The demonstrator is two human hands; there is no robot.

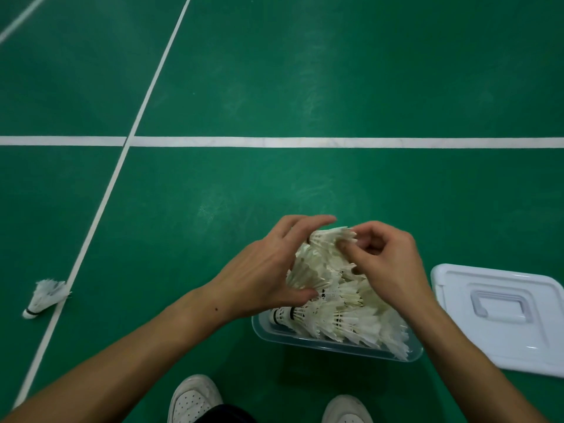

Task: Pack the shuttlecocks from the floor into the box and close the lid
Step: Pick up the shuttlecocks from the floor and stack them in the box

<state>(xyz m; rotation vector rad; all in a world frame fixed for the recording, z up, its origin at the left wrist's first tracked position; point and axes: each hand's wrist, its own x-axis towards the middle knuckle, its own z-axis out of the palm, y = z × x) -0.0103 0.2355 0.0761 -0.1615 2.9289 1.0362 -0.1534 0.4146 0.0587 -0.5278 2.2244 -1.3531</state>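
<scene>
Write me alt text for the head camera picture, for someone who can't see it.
Two bare hands, left and right, press a heap of white shuttlecocks into a clear plastic box on a green court floor. Its white lid lies off to the right, and one stray shuttlecock remains at far left.

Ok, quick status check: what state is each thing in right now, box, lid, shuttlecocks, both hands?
box: open, heaped with shuttlecocks above its rim.
lid: off, lying flat on the floor right of the box.
piled shuttlecocks: in the box, lying on their sides.
stray shuttlecock: on the floor at far left, not yet packed.
left hand: pressing on the pile's left side.
right hand: fingers on the top shuttlecock's feathers.
</scene>
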